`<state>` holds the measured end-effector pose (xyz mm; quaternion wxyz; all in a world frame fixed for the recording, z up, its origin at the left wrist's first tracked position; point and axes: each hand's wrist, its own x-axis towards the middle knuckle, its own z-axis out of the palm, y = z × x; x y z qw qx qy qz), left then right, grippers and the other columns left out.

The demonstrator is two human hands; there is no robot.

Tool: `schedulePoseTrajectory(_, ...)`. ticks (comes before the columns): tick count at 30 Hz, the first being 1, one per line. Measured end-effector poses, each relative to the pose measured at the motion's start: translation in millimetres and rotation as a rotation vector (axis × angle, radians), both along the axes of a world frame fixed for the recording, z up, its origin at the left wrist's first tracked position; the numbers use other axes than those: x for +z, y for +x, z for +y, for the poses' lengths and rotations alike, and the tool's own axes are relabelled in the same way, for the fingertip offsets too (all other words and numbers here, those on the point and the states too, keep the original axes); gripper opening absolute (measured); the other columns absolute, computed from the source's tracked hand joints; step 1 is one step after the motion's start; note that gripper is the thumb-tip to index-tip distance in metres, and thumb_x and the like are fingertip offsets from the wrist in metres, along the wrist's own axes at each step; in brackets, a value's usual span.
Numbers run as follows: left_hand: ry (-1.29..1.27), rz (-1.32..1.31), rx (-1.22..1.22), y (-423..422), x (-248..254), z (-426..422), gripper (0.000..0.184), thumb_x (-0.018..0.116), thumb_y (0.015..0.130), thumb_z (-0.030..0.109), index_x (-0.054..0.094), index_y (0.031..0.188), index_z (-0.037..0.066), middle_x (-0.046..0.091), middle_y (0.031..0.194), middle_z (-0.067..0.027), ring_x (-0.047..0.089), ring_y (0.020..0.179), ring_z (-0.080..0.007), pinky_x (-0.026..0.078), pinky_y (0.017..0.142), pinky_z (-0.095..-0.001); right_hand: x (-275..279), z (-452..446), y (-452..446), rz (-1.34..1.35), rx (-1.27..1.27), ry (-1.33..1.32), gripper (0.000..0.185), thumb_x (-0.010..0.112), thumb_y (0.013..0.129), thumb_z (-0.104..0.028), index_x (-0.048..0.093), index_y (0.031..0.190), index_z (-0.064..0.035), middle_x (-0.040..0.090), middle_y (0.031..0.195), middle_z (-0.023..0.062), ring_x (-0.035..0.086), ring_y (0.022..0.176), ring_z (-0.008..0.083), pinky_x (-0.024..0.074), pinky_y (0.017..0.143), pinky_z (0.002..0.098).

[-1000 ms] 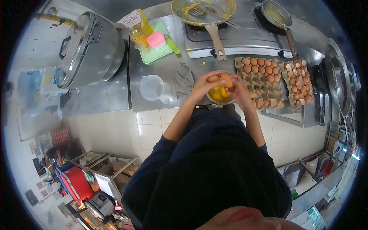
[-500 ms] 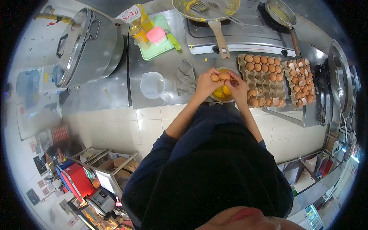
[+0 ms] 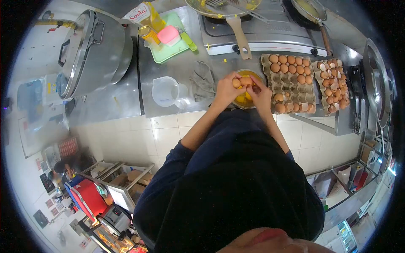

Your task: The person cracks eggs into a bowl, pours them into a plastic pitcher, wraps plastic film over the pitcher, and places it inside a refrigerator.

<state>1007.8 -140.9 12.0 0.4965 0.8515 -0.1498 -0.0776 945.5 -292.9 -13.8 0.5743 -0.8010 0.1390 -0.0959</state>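
Note:
Both hands are over a bowl (image 3: 249, 107) of raw eggs, its yellow yolks showing below my fingers. My left hand (image 3: 226, 92) is closed around a brown egg (image 3: 236, 83). A second brown egg (image 3: 246, 80) sits between the fingertips of both hands, and my right hand (image 3: 262, 95) pinches it from the right. Whether its shell is cracked is hard to make out. Right of the bowl lies a cardboard egg tray (image 3: 291, 87) with whole eggs in its far rows and eggs or shells in its near rows.
Another tray (image 3: 325, 101) with many eggshells stands farther right. Left of the bowl are a grey cloth (image 3: 202, 81) and a clear plastic jug (image 3: 165, 92). A pan (image 3: 223, 14) rests on the stove (image 3: 270, 40); a large pot (image 3: 101, 55) stands left.
The view has shifted slightly. My hands stay together over the bowl with the eggs, and the fingers have moved only a little.

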Motion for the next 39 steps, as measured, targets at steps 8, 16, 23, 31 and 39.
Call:
schedulePoseTrajectory(8, 0.016, -0.067, -0.084, -2, 5, 2, 0.043, 0.081, 0.066, 0.020, 0.064, 0.104, 0.008, 0.066, 0.102, -0.0152, 0.066, 0.091, -0.0361, 0.053, 0.079, -0.0414, 22, -11, -4, -0.031, 0.098, -0.251, 0.049, 0.072, 0.076, -0.002, 0.062, 0.124, -0.0075, 0.067, 0.105, 0.0123, 0.067, 0.086, 0.0208, 0.0552, 0.073, 0.0316)
schedulePoseTrajectory(16, -0.075, -0.314, -0.141, -3, 22, -2, 0.046, 0.077, 0.072, 0.008, 0.064, 0.116, 0.013, 0.065, 0.108, -0.0137, 0.063, 0.101, -0.0351, 0.051, 0.089, -0.0397, 27, -21, -15, -0.046, 0.091, 0.118, 0.043, 0.064, 0.086, 0.000, 0.055, 0.128, -0.0052, 0.062, 0.114, 0.0114, 0.064, 0.100, 0.0194, 0.0523, 0.080, 0.0324)
schedulePoseTrajectory(23, -0.321, 0.035, -0.327, -16, 17, -49, 0.050, 0.079, 0.077, 0.012, 0.061, 0.123, 0.006, 0.067, 0.115, -0.0078, 0.062, 0.108, -0.0199, 0.047, 0.096, -0.0326, -9, -88, -56, 0.185, 0.031, 1.246, 0.037, 0.058, 0.094, -0.012, 0.050, 0.129, -0.0015, 0.062, 0.111, 0.0104, 0.064, 0.096, 0.0198, 0.0510, 0.080, 0.0316)
schedulePoseTrajectory(31, -0.471, 0.267, -0.296, -34, 4, -102, 0.050, 0.079, 0.079, 0.011, 0.061, 0.125, 0.004, 0.068, 0.111, -0.0043, 0.060, 0.103, -0.0115, 0.046, 0.093, -0.0272, -19, -218, -79, 0.303, -0.136, 0.450, 0.038, 0.060, 0.090, -0.013, 0.056, 0.125, 0.0018, 0.066, 0.102, 0.0094, 0.064, 0.092, 0.0173, 0.0514, 0.078, 0.0305)
schedulePoseTrajectory(39, -0.511, 0.304, 0.094, -46, -13, -96, 0.037, 0.077, 0.081, 0.008, 0.065, 0.115, 0.003, 0.066, 0.098, -0.0038, 0.061, 0.093, -0.0117, 0.048, 0.086, -0.0254, -34, -237, -57, 0.252, 0.434, -0.379, 0.042, 0.071, 0.076, -0.015, 0.064, 0.116, -0.0030, 0.059, 0.107, 0.0198, 0.062, 0.093, 0.0350, 0.0507, 0.083, 0.0405)
